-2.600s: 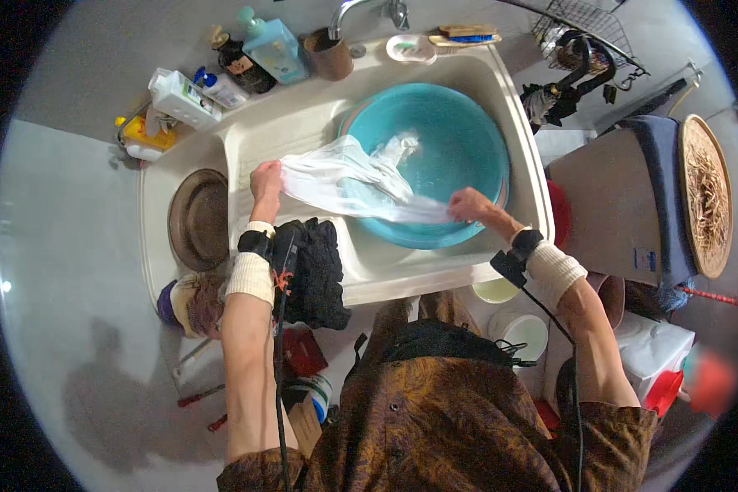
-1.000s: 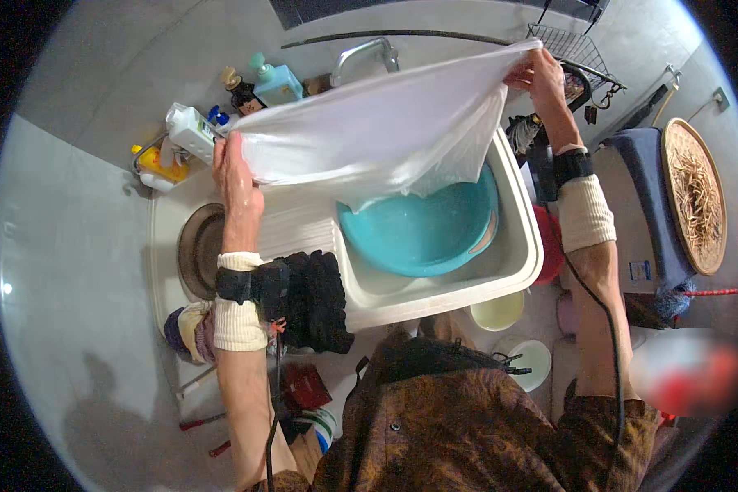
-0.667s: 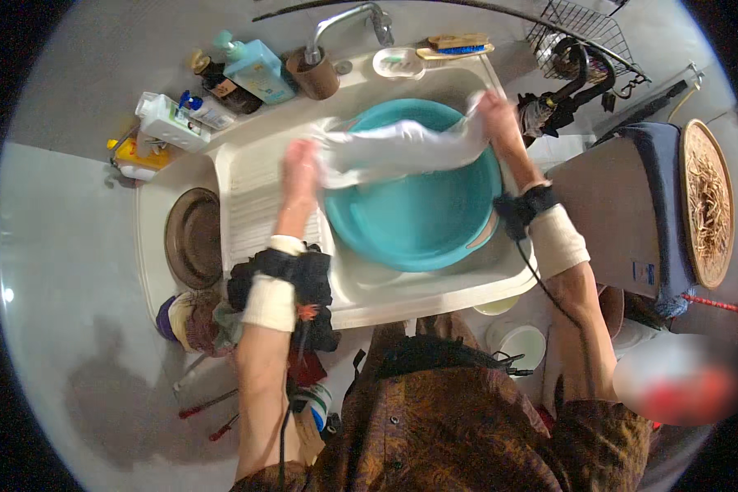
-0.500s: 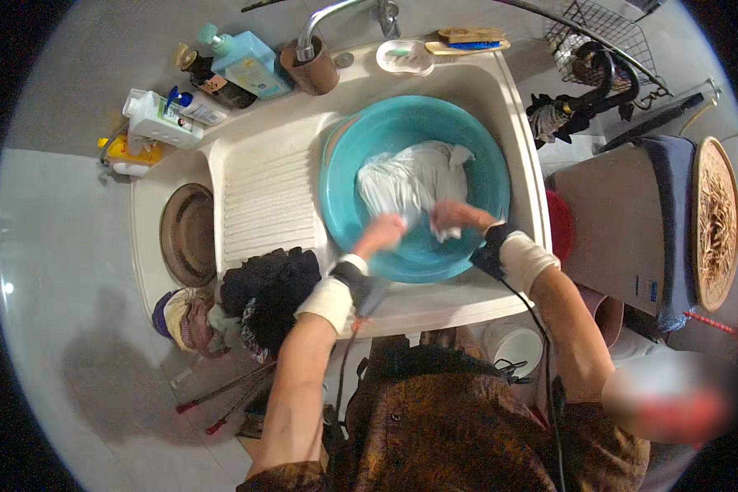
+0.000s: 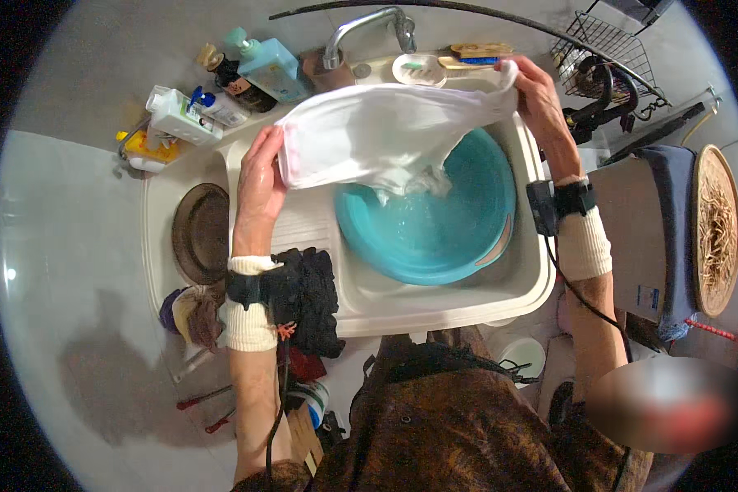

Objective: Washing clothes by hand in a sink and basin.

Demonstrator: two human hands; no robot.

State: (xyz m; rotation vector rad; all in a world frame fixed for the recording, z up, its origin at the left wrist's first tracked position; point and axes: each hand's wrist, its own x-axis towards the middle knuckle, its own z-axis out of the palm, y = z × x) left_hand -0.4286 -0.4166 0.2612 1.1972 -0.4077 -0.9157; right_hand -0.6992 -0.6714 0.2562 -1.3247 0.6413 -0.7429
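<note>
A white wet garment (image 5: pixel 369 131) is stretched out between my two hands above a turquoise basin (image 5: pixel 443 246). My left hand (image 5: pixel 260 180) grips its left edge, over the ribbed washboard side of the sink. At the upper right, my right hand (image 5: pixel 539 102) clutches a bunched corner of the cloth, near the sink's back edge. The lower part of the garment hangs in folds over the basin, which holds water. What kind of garment it is, I cannot tell.
The basin stands in a white sink (image 5: pixel 467 310). Dark clothes (image 5: pixel 316 303) lie on its front left edge. Bottles (image 5: pixel 271 70), a soap dish (image 5: pixel 419 71) and brushes (image 5: pixel 477 54) line the back, beneath a tap (image 5: pixel 361 33). A covered appliance (image 5: pixel 631 221) stands at right.
Both hands have risen out of the basin and moved apart, lifting the white garment and spreading it. The basin has turned, its pinkish handle mark now at the lower right.
</note>
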